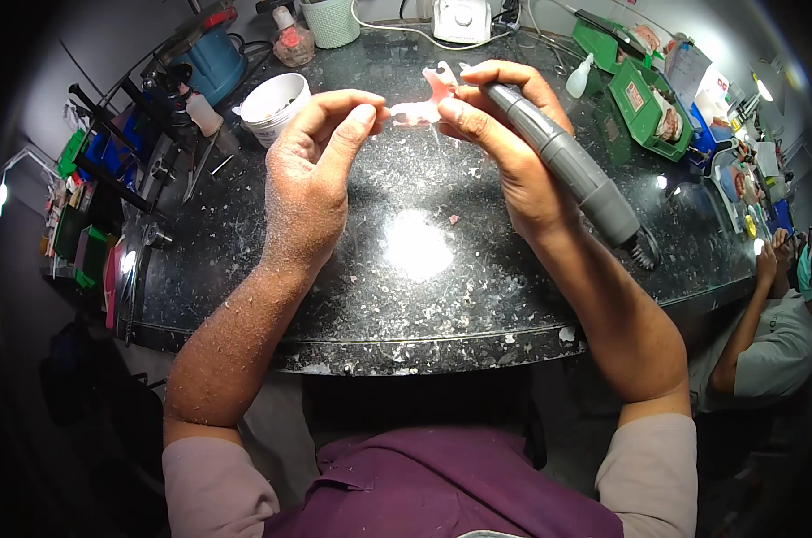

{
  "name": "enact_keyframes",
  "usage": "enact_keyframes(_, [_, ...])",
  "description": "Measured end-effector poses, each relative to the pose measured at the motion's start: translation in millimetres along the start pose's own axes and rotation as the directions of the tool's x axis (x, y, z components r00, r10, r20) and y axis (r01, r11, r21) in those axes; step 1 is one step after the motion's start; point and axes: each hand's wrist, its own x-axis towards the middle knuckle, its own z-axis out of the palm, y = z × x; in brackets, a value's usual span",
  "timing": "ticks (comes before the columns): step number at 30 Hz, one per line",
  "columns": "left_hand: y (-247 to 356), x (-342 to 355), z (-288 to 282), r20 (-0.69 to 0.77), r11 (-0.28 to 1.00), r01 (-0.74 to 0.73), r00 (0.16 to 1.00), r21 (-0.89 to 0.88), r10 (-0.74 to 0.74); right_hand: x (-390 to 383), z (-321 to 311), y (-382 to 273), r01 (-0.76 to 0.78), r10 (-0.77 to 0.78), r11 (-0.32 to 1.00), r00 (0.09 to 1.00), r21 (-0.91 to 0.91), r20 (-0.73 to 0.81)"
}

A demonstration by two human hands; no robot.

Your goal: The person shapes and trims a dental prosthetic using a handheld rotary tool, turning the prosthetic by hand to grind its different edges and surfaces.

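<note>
My left hand (309,175), dusted with pale powder, is closed in a pinch at the left end of a pink partial denture (440,85). The denture is held up over the dark workbench and looks thin and translucent in the light. My right hand (533,179) is closed round a dark grey rotary handpiece (563,152), whose cord end points down and to the right. Thumb and fingers of that hand also touch the denture's right side. The handpiece's working tip is mostly hidden by the fingers.
The speckled black workbench (352,305) carries a white tub (274,103), a blue machine (211,67) and a white control box (462,20). A green box (643,108) with dental models and a small squeeze bottle (580,79) stand right. Another person (773,341) sits at far right.
</note>
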Motion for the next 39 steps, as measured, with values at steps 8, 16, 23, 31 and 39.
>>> enact_keyframes(8, [-13, 3, -9, 0.414, 0.821, 0.420, 0.874, -0.386, -0.253, 0, 4, -3, 0.015, -0.023, 0.993, 0.998, 0.117, 0.065])
enact_keyframes(16, [-2, -4, -4, 0.373, 0.659, 0.458, 0.885, -0.597, -0.277, -5, 1, -25, 0.058, -0.073, 0.947, 0.997, -0.315, -0.034])
enact_keyframes(23, [9, -9, 5, 0.285, 0.677, 0.332, 0.941, -0.657, -0.185, -6, 1, -5, 0.626, -0.573, 0.706, 0.780, -0.332, 0.250])
enact_keyframes(31, [6, -11, 5, 0.224, 0.739, 0.242, 0.966, -0.629, -0.126, -10, -2, -8, 0.644, -0.496, 0.669, 0.759, -0.371, 0.422])
enact_keyframes(39, [-1, -11, 6, 0.169, 0.787, 0.127, 0.985, -0.604, -0.029, -10, -1, -6, 0.616, -0.495, 0.716, 0.780, -0.329, 0.382])
